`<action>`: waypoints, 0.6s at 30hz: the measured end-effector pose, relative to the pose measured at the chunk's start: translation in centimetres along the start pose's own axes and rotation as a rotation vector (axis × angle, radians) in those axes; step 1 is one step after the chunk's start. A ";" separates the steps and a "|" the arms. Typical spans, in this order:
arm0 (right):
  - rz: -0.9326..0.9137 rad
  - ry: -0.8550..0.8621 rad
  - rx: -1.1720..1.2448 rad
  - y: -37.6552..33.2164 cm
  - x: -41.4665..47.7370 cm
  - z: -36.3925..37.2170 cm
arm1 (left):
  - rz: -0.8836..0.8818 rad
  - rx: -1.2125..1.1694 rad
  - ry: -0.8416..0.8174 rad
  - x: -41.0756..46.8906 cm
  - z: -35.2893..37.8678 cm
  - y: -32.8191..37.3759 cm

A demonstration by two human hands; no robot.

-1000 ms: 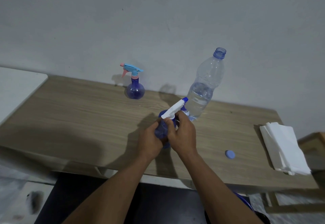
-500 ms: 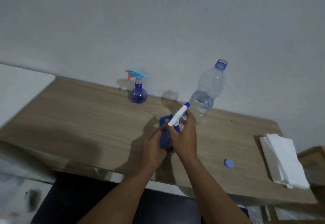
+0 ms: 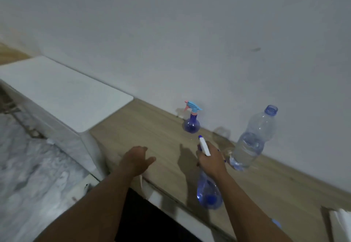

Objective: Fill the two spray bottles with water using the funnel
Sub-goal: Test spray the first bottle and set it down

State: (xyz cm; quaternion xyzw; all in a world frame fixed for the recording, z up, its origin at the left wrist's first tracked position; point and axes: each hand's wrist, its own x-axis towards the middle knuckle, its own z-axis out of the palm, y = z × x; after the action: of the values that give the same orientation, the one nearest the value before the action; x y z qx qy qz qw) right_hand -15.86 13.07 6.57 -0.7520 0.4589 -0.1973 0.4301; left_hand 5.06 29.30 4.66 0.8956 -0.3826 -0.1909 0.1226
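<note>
The right hand (image 3: 210, 161) grips the spray bottle (image 3: 209, 194) at its neck, near the front edge of the wooden table (image 3: 152, 128). The left hand (image 3: 135, 161) is relaxed and holds nothing. The second spray bottle (image 3: 191, 123) stands by the wall (image 3: 190, 33), near the open water bottle (image 3: 252, 141).

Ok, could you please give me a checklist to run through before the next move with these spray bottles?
1. Right hand grips the white-headed spray bottle at its neck: ok.
2. Left hand open, holding nothing: ok.
3. White head screwed tight on that bottle: cannot tell.
4. Water bottle upright, uncapped, partly full: ok.
5. Second spray bottle upright by the wall, head on: ok.
6. Funnel located: cannot tell, none clearly visible.
</note>
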 end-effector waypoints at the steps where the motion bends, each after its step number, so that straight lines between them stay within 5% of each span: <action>1: 0.034 -0.098 -0.019 -0.4 0.0 0.6 | -0.008 0.024 0.020 -0.1 -0.8 -0.2; 5: 0.102 -0.353 -0.151 -1.6 -1.1 2.9 | -0.038 0.105 0.078 -1.0 -3.4 -0.1; 18: 0.133 -0.374 -0.125 -3.0 -2.0 1.4 | -0.109 0.164 0.090 -3.2 -5.1 1.4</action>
State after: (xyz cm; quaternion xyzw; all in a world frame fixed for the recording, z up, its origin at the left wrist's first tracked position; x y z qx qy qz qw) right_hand -14.30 16.04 8.47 -0.7687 0.4312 0.0035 0.4724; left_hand 4.35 31.11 10.54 0.9297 -0.3420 -0.1250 0.0552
